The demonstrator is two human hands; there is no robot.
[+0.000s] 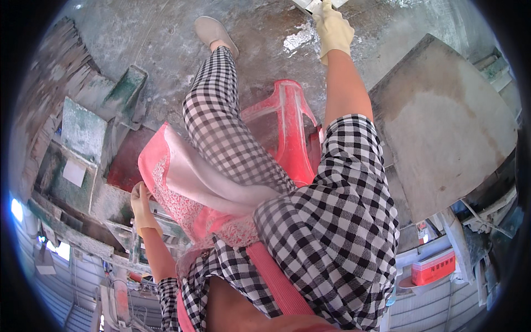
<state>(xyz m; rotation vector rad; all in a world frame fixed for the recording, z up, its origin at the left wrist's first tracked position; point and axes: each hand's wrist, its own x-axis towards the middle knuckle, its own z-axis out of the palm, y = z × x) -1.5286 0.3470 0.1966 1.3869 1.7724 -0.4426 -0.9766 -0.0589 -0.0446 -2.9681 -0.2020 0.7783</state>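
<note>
My right hand [335,34], in a cream glove, reaches far ahead at the top edge. Its fingers close on the rim of a white flat piece [307,5], most of which lies outside the picture. My left hand [145,213], gloved alike, is low at the left beside the hem of my pink apron [191,171]. Its fingers are bent near the cloth and the worn machine frame; whether they grip either is unclear. The apron flares to the left over my checked trousers [213,105].
A red plastic stool [290,133] stands beneath me. To the right is a large grey board [445,127], with a red box [434,268] behind it. Green-grey metal bins [83,130] crowd the left. Wet patches [304,39] mark the concrete floor by my right hand.
</note>
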